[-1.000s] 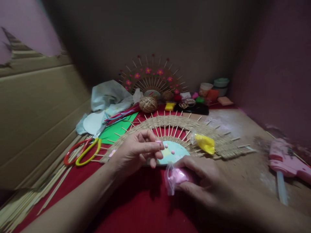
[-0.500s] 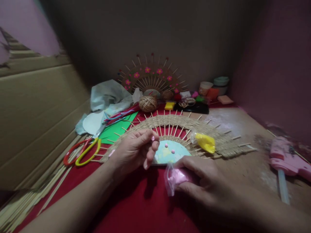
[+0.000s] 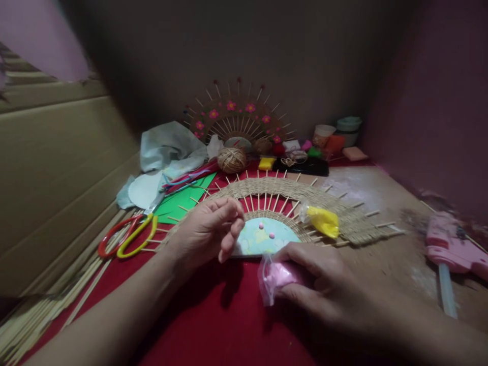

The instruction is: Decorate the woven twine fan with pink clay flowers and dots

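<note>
My left hand (image 3: 215, 223) is closed in a pinch over the left end of a woven fan (image 3: 263, 187) with thin stick ribs. A small pink clay ball seen between its fingertips earlier is now mostly hidden by them. My right hand (image 3: 324, 277) grips a clear plastic bag of pink clay (image 3: 284, 277) at the fan's near edge. Two pink clay balls (image 3: 272, 235) lie on the pale blue and yellow half-disc (image 3: 280, 227) at the fan's centre. A bag of yellow clay (image 3: 324, 222) rests on the fan's right side.
Red-and-yellow-handled scissors (image 3: 147, 234) lie left on green paper (image 3: 179, 206), near loose sticks (image 3: 49, 310). At the right is a pink glue gun (image 3: 450, 244). Behind stand a twine ball (image 3: 232, 160), a black tray (image 3: 312, 167), a cup (image 3: 323, 135) and a flowered fan (image 3: 231, 105).
My left hand has shifted slightly left and turned, with its fingertips now covering the pink ball. My right hand keeps its grip on the bag. The view has tilted slightly.
</note>
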`<state>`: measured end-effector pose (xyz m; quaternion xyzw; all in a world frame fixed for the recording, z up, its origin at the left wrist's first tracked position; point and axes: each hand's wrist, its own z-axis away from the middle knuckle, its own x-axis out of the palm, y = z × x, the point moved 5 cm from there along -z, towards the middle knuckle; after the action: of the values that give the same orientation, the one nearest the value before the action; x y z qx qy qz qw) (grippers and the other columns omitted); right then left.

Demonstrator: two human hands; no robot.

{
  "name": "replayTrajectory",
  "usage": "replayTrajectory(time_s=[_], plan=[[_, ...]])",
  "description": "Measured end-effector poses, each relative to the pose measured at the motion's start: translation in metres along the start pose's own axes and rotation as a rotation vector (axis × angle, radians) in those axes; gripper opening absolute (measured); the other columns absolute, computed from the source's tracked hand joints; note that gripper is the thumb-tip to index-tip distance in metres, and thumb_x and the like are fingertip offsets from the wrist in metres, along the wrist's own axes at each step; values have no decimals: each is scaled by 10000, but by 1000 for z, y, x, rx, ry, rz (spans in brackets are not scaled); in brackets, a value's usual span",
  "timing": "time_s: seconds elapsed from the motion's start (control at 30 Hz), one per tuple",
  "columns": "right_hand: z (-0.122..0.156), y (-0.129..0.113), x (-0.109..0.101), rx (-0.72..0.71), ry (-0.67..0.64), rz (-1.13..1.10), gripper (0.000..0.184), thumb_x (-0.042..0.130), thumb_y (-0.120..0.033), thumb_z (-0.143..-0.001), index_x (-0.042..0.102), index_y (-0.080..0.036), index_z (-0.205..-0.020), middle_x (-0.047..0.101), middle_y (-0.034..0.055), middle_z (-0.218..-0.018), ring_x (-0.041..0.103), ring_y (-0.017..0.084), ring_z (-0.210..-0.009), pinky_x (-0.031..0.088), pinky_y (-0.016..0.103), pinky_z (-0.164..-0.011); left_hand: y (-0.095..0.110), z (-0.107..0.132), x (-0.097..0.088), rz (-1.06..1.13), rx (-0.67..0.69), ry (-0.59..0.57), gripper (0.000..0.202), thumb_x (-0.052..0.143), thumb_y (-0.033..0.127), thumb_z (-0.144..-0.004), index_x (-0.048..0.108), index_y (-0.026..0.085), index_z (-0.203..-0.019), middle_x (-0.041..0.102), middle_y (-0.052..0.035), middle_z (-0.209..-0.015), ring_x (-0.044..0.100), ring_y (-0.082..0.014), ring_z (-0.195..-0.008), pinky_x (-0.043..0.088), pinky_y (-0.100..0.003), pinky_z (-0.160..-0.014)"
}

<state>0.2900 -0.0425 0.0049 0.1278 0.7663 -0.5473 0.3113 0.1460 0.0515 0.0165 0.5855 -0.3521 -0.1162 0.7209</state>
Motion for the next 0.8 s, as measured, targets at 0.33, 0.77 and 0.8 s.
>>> replayTrajectory(time_s=[0.33,0.77,0.8], plan=[[-2,1,-1,22,-31,13,96,570,-132,-760,587,-170,-847,559,-16,-718,468,109,-638,353,241,-585,2,-1,-10,-113,-48,23,153,728,106,-636,652,146,-763,657,4,-624,587,-87,-450,478,-160,-402],[-1,0,-2,2,-19,-5,63,564,-153,-771,572,-176,-829,540,-24,-700,455,103,-619,348,243,-567,9,-3,-16,-286,-26,-1,169,645,188,-752,655,123,-908,684,-68,-770,615,-105,-488,490,-189,-451],[-1,0,-2,4,-16,-3,63,565,-152,-771,573,-176,-828,541,-24,-701,457,102,-621,348,242,-567,9,-2,-17,-308,-34,16,137,647,183,-745,654,130,-872,678,-56,-729,600,-101,-461,473,-185,-423]])
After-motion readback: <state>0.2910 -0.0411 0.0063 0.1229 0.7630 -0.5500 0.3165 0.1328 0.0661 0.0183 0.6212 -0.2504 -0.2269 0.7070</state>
